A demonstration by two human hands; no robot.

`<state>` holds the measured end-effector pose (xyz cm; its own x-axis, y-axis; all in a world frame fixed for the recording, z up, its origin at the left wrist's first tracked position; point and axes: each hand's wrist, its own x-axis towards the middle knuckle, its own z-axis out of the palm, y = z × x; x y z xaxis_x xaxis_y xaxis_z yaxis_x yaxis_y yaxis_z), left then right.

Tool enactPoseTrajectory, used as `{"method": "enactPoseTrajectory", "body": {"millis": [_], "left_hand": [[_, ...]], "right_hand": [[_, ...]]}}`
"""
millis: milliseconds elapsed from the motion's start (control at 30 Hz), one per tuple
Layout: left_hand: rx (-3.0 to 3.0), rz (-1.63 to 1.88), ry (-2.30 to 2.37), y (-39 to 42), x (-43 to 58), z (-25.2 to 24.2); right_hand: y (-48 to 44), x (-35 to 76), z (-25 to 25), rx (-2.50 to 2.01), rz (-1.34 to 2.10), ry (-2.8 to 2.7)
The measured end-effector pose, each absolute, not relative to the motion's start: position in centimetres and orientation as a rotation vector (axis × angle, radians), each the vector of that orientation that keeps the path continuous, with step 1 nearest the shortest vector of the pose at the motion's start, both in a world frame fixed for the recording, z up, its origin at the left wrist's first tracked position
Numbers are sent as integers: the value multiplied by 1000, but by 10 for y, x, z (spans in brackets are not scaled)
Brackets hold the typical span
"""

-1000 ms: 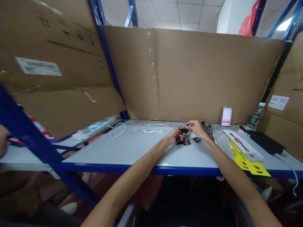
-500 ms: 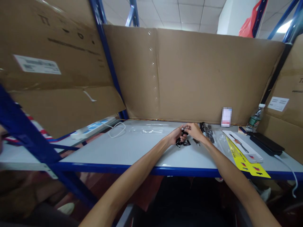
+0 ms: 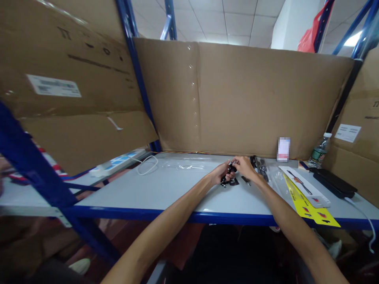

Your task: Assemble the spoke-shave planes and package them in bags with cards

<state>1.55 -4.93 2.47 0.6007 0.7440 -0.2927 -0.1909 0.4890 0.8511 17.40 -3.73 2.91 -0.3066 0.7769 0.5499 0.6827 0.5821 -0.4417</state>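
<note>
My left hand (image 3: 219,173) is closed around a small black object (image 3: 232,169) with shiny metal-looking bits; its exact kind is too small to make out. The fingertips of my right hand (image 3: 243,166) pinch together at the upper end of the same object, touching my left fingers. Just below the hands, a flat dark piece (image 3: 234,182) lies on the white tabletop. A small dark piece with a shiny end (image 3: 245,180) rests under my right wrist. Right of that hand are black items in clear plastic (image 3: 262,170).
Yellow printed cards (image 3: 315,209) and a white card with a utensil picture (image 3: 304,185) lie at right, near a black case (image 3: 334,182), a bottle (image 3: 319,152) and an upright phone (image 3: 283,150). Clear plastic packaging (image 3: 186,164) and a white cable (image 3: 148,165) lie left. Cardboard (image 3: 251,98) walls the back.
The whole view has shifted slightly as my head tilted. Both hands stay together at the same spot over the table, with small finger movements on the black object.
</note>
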Motion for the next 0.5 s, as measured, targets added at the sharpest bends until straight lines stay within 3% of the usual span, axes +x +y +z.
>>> {"method": "enactPoseTrajectory", "body": {"millis": [200,500], "left_hand": [[1045,828,875,-53,20,19],[926,779,884,-52,18,23]], "right_hand": [[-37,172,32,-1165,266,-2039],[-40,171,30,-1180,184,-2024]]}}
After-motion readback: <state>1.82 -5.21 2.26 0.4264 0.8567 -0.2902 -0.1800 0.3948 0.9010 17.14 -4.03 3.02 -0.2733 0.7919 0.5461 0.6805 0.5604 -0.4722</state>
